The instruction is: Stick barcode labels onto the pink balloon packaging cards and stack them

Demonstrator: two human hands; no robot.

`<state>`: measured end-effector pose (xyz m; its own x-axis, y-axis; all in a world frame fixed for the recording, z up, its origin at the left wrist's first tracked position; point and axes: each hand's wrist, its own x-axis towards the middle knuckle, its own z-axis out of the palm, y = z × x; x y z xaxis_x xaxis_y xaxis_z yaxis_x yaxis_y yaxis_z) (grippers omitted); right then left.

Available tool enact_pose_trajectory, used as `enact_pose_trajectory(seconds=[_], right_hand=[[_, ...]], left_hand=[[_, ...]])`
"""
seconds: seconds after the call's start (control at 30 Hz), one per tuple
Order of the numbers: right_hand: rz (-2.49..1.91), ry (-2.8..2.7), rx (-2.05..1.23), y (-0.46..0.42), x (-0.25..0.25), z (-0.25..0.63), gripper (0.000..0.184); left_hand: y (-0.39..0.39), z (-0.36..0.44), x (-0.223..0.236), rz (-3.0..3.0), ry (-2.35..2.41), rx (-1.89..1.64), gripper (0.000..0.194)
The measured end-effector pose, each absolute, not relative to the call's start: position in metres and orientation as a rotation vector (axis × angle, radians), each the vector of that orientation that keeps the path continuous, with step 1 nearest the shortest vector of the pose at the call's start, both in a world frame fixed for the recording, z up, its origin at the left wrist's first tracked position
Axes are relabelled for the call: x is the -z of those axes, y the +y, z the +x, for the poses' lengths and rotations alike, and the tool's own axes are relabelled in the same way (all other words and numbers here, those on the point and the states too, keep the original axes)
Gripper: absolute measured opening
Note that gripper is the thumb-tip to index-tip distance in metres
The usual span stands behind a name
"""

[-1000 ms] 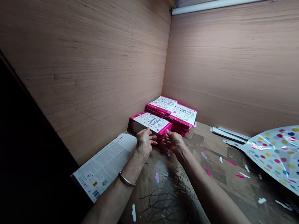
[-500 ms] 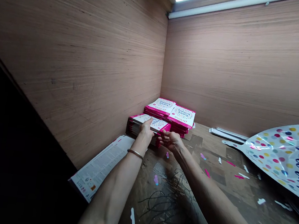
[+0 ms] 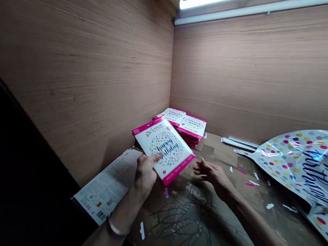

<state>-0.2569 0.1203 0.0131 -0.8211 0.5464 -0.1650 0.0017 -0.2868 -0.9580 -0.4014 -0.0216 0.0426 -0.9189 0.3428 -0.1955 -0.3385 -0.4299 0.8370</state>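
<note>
My left hand (image 3: 145,173) grips a flat white-and-pink birthday balloon package (image 3: 170,143), thumb on its printed front. The package is tilted toward me and lifted over the tabletop. To its right my right hand (image 3: 211,173) hovers, holding nothing, its fingers extended and slightly apart. Behind the package, in the corner, are two stacks of like packages, a left stack (image 3: 173,114) and a right stack (image 3: 194,125). The raised package hides what lies directly behind it.
Printed grey-white card sleeves (image 3: 111,182) lie along the left wall. A large dotted foil balloon (image 3: 291,158) spreads at right, beside white strips (image 3: 240,143). Tangled dark strings (image 3: 181,225) and small paper cut-outs (image 3: 142,231) litter the brown tabletop (image 3: 247,221). Wooden walls meet behind.
My left hand has lifted a package off the front pile and brought it nearer, tipping its front toward me. My right hand has come away from the pile, to the right.
</note>
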Motion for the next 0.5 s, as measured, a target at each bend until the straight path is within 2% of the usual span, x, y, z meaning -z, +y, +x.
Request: enact_pose_trajectory(seconds=[0.07, 0.17, 0.37, 0.5], right_hand=[[-0.492, -1.76, -2.032, 0.119, -0.021, -0.223, 0.041], [-0.38, -1.921, -1.89, 0.109, -0.023, -0.177, 0.056], [-0.814, -1.924, -1.58, 0.086, 0.003, -0.115, 0.033], [-0.935, -1.859, -1.606, 0.08, 0.007, -0.106, 0.027]], left_hand=[[-0.033, -0.364, -0.034, 0.177, 1.322, -2.291, 0.035], [-0.036, -0.317, -0.018, 0.555, 1.227, -2.124, 0.028], [-0.03, -0.275, 0.002, 0.857, 1.219, -1.802, 0.017], [-0.026, -0.267, 0.004, 1.067, 1.347, -1.635, 0.025]])
